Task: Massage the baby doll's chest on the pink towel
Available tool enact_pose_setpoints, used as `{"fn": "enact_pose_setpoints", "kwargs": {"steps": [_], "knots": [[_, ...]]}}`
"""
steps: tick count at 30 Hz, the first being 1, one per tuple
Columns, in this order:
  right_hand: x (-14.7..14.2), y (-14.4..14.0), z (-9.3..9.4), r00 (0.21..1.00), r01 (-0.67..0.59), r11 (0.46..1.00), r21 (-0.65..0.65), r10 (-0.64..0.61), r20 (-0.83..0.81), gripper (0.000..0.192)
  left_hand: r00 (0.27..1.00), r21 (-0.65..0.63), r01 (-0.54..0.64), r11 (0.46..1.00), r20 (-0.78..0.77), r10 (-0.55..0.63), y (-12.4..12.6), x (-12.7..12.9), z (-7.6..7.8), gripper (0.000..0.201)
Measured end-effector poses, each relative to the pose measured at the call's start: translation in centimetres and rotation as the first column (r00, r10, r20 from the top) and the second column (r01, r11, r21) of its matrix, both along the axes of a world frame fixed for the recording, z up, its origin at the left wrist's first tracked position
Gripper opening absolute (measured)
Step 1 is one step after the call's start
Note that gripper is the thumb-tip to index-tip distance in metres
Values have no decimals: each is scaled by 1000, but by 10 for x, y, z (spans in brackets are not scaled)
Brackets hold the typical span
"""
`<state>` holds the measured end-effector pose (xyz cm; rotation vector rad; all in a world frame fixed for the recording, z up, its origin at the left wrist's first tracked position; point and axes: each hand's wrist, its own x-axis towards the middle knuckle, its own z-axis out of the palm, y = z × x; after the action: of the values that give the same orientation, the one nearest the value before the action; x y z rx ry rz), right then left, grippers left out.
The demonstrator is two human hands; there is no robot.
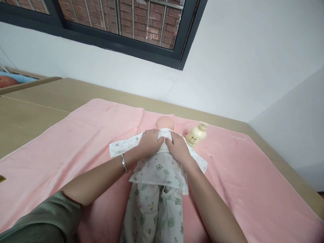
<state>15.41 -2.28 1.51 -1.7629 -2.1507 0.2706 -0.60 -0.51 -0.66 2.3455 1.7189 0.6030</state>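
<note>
A baby doll [165,123] in a white top [159,168] and matching trousers [149,206], both printed with small green animals, lies stretched out with its head away from me. Its head is smooth and bald, and no facial features show. My left hand [151,141] rests flat on the doll's upper body at the left shoulder, fingers extended. On the opposite shoulder lies my right hand [178,146], also flat, its fingertips partly hidden. Both thumbs point inward and nearly meet at the middle. The sleeves spread out to both sides.
Beneath the doll is a pink blanket [101,125] on a wooden surface [37,91]. A pale yellow pump bottle [196,135] lies tilted by the doll's right-hand sleeve. Behind are a white wall [227,67] and a dark-framed barred window [121,44].
</note>
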Motion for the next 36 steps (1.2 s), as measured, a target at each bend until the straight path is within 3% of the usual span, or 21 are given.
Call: {"fn": "enact_pose_setpoints", "kwargs": {"steps": [15, 22, 30, 33, 36], "knots": [[14, 9, -6, 992, -27, 999, -25, 24, -122, 39, 1000, 16, 29, 999, 7, -30, -8, -1, 3, 38], [13, 10, -7, 998, -1, 1000, -23, -1, -65, 42, 998, 128, 66, 990, -26, -63, -23, 4, -1, 38], [-20, -28, 10, 978, 1, 1000, -19, 3, 209, 50, 999, -99, -24, 995, 27, 27, 6, -3, 4, 43], [-22, -33, 12, 982, -20, 999, -33, 25, 188, 51, 999, -134, -10, 991, 30, 14, 6, -5, 9, 46], [-9, -19, 11, 995, -36, 998, -46, 40, 92, 43, 1000, -62, 18, 998, -8, -18, -5, -2, 9, 41]]}}
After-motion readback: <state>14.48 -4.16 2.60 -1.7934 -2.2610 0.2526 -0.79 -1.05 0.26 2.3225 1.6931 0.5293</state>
